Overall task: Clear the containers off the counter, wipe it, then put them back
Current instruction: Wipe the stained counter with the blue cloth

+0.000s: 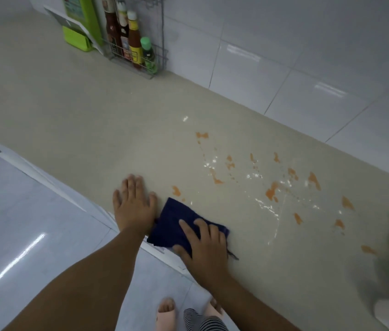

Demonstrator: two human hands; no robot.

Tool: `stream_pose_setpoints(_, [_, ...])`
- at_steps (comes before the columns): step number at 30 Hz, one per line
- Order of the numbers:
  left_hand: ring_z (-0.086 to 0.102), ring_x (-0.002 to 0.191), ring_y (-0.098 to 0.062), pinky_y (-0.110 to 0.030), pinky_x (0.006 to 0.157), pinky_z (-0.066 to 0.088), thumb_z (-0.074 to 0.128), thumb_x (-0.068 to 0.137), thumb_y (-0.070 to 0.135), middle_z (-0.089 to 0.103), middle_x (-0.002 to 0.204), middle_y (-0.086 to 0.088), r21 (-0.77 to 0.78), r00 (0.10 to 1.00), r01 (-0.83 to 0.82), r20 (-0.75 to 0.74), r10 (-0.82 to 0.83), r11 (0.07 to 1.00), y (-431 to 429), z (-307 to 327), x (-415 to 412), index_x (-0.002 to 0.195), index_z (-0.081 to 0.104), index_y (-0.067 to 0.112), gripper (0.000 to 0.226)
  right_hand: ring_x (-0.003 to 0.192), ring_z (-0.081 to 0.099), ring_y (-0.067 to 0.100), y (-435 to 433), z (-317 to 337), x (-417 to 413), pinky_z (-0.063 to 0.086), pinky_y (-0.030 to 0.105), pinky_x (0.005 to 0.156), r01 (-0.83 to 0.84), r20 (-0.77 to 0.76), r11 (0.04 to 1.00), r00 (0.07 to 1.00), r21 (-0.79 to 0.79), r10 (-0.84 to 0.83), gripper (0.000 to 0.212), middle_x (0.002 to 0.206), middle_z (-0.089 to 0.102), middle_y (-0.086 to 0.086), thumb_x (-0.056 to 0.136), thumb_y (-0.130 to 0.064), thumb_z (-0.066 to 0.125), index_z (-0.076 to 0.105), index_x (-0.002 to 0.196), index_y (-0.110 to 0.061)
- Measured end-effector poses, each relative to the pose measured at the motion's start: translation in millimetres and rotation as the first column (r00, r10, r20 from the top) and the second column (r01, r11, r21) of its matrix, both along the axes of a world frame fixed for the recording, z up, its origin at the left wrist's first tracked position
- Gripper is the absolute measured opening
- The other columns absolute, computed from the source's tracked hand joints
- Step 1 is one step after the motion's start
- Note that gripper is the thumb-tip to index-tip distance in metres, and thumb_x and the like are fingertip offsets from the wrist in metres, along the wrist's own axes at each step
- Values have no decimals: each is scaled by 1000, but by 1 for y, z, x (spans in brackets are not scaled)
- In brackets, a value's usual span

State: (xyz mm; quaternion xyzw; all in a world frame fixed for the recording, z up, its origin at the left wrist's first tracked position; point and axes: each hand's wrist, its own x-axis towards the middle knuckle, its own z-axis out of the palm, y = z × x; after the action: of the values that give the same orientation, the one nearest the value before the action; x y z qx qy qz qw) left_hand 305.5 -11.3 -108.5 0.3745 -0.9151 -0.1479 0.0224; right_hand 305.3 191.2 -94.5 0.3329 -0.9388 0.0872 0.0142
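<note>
Pressing the dark cloth [176,225] flat, right hand [204,247] fingers [188,229] spread; left hand [133,204] splayed on counter [81,115].

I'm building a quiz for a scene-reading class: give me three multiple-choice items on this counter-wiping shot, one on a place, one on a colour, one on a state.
1. Where does the wire rack of bottles stand?
A. at the counter's front edge
B. against the tiled wall
C. on the floor

2. What colour is the cloth?
A. dark blue
B. yellow
C. white

3. How does the left hand lie?
A. gripping a bottle
B. flat on the counter, fingers straight
C. raised in a fist

Answers:
1. B: the wire rack backs onto the tiled wall.
2. A: the cloth under the right hand is dark blue.
3. B: its palm rests on the counter beside the cloth.
</note>
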Motion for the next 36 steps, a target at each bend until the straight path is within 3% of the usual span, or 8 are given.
stream_pose_setpoints(7, [-4,148,-15,-39,121,-3,15,97,44,0,161,-1,18,1000,-13,-2,13,1000,1,1,0,152,4,18,62,103,55,27,-38,1,-86,46,42,84,67,8,998,998,21,-67,58,125,58,6,87,-60,35,48,136,-33])
stream_pose_setpoints(11, [-5,148,-13,-38,121,-4,15,97,44,-1,161,0,18,1000,-13,9,13,1000,1,2,-2,152,3,18,62,114,48,31,-19,0,-98,41,44,94,191,54,981,980,-26,-189,54,133,52,8,91,-55,45,44,140,-32])
stream_pose_setpoints(15, [-3,148,-13,-37,121,-4,17,97,44,2,161,0,30,1000,-28,-11,28,999,-1,1,-1,152,7,19,62,108,50,28,12,-4,-69,45,42,87,305,17,952,952,-24,-304,57,127,55,7,89,-59,35,47,138,-31])
stream_pose_setpoints(19, [-5,148,-12,-37,121,-5,16,96,45,1,161,1,40,999,-24,-23,25,999,0,2,0,152,6,19,62,96,54,29,28,-7,-21,48,41,78,298,1,955,955,-6,-298,62,118,60,8,89,-63,24,53,132,-30])
stream_pose_setpoints(24, [-4,148,-13,-37,121,-4,16,96,45,1,161,0,32,999,-21,-25,21,999,-1,1,2,152,6,19,63,92,57,24,-18,-1,-12,49,38,72,201,3,979,980,-17,-201,55,111,62,5,83,-58,38,59,126,-32])
stream_pose_setpoints(28, [-4,148,-12,-36,121,-3,19,96,47,2,161,1,30,999,-21,-30,22,999,-1,1,1,152,7,20,63,94,57,26,-58,1,-54,48,39,75,188,33,982,982,-35,-187,51,112,62,6,81,-52,62,58,128,-31])
stream_pose_setpoints(32, [-4,148,-10,-35,120,-4,21,96,47,3,161,3,51,998,-32,-50,35,998,0,2,3,152,8,21,64,112,46,28,-67,7,-98,39,40,91,207,88,978,974,14,-207,55,131,49,8,92,-53,47,40,142,-31])
stream_pose_setpoints(36, [-5,148,-10,-35,121,-5,21,96,48,1,161,3,65,998,-31,-50,35,997,-1,4,2,152,8,22,64,120,38,28,-40,11,-132,34,39,100,370,116,928,921,46,-373,59,138,40,9,95,-56,36,28,148,-32])
